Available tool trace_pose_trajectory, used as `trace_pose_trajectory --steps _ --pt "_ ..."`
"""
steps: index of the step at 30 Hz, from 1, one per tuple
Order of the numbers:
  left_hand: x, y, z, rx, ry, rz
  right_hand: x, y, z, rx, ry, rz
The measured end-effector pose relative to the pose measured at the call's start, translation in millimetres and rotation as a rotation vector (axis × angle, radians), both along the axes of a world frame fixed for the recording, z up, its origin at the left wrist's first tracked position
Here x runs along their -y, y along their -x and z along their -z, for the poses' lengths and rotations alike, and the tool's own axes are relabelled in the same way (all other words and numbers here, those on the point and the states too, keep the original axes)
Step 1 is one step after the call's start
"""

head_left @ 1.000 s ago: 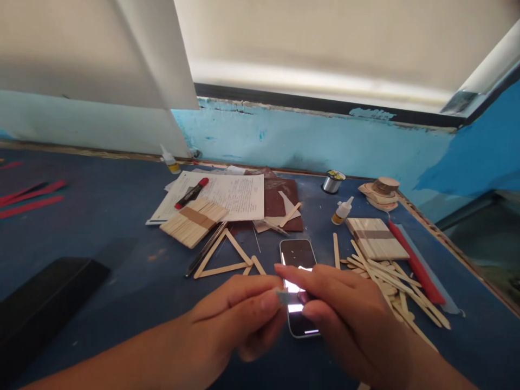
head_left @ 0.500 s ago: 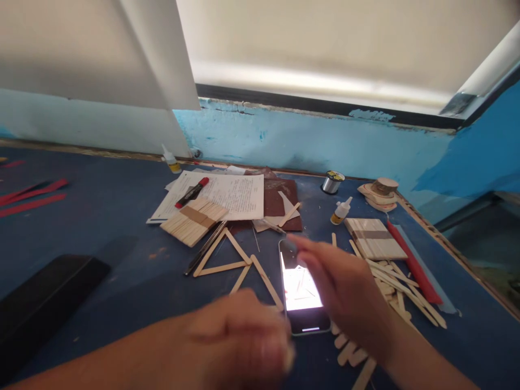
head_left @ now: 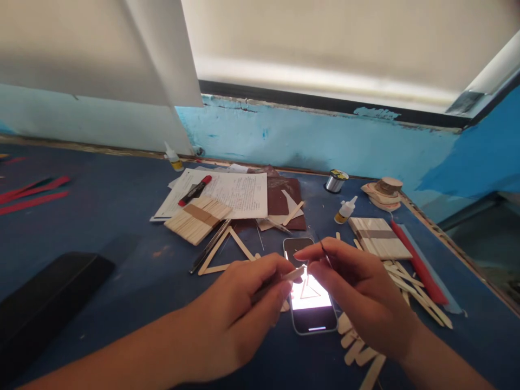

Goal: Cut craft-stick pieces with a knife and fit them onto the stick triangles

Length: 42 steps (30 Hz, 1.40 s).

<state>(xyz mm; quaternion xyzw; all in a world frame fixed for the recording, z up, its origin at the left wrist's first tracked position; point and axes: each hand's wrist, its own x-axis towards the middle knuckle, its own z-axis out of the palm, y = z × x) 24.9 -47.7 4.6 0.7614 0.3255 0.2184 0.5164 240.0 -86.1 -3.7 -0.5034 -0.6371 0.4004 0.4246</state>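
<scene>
My left hand (head_left: 247,309) pinches a pale wooden stick (head_left: 294,273), whose tip points right above a lit phone (head_left: 314,320). Facing it from the right, my right hand (head_left: 361,290) has its thumb and fingers drawn together round a thin dark thing that I cannot make out. The fingertips of both hands are close but apart. Flat on the blue table, a triangle of sticks (head_left: 213,268) lies behind my left hand, which partly hides more sticks. Loose sticks (head_left: 368,355) are spread beside and under my right forearm.
Bundled sticks (head_left: 197,219) rest partly on written papers (head_left: 239,195) with a marker (head_left: 195,190). A second bundle (head_left: 379,238), a glue bottle (head_left: 345,210), a spool (head_left: 336,181) and a red strip (head_left: 420,265) are at the right. A black object (head_left: 52,298) lies left.
My left hand has turned and risen, bringing the stick's end near my right fingers. My right hand has shifted slightly right and down, uncovering the phone's top.
</scene>
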Motion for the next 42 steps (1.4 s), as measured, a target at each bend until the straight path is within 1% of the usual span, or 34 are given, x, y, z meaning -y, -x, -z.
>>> trace_pose_trajectory --steps 3,5,9,12,18,21,24,29,32,34,36,39,42 --pt "0.4 -0.5 2.4 0.004 0.128 -0.050 -3.1 2.5 -2.0 0.019 -0.013 -0.014" --pt "-0.5 -0.9 4.4 0.045 0.227 -0.071 -4.1 3.7 -2.7 0.016 -0.010 -0.020" --pt "-2.4 -0.5 8.9 0.139 0.395 -0.032 -4.2 4.8 -2.4 0.025 0.006 -0.023" --pt "-3.4 -0.2 11.2 0.151 0.446 -0.017 -4.1 4.3 -0.9 0.038 0.000 -0.018" --pt "-8.8 0.4 9.8 0.200 0.504 -0.053 -4.3 3.5 1.4 0.122 -0.059 -0.008" --pt "-11.8 1.0 8.2 0.201 0.498 -0.061 -3.8 3.6 1.3 0.154 -0.118 -0.017" --pt "-12.9 1.1 7.4 0.217 0.478 -0.065 -3.0 4.0 1.2 0.151 -0.158 -0.015" --pt "-12.3 0.4 4.4 0.230 0.492 -0.053 -2.0 3.8 5.3 0.123 -0.172 -0.018" --pt "-12.2 -0.2 2.4 0.218 0.444 -0.036 -1.7 1.0 9.7 0.067 -0.159 -0.031" --pt "-11.8 -0.5 2.3 0.230 0.409 -0.049 -1.5 -1.2 11.3 0.067 -0.151 -0.036" --pt "-11.2 -0.7 3.2 0.237 0.405 -0.067 -1.5 -2.8 11.0 0.133 -0.173 -0.063" --pt "-10.1 -0.3 5.2 0.242 0.423 -0.056 -0.9 -3.4 9.0 0.232 -0.237 -0.150" --pt "-8.2 1.0 7.7 0.265 0.442 -0.036 0.2 -3.4 9.3 0.253 -0.267 -0.185"
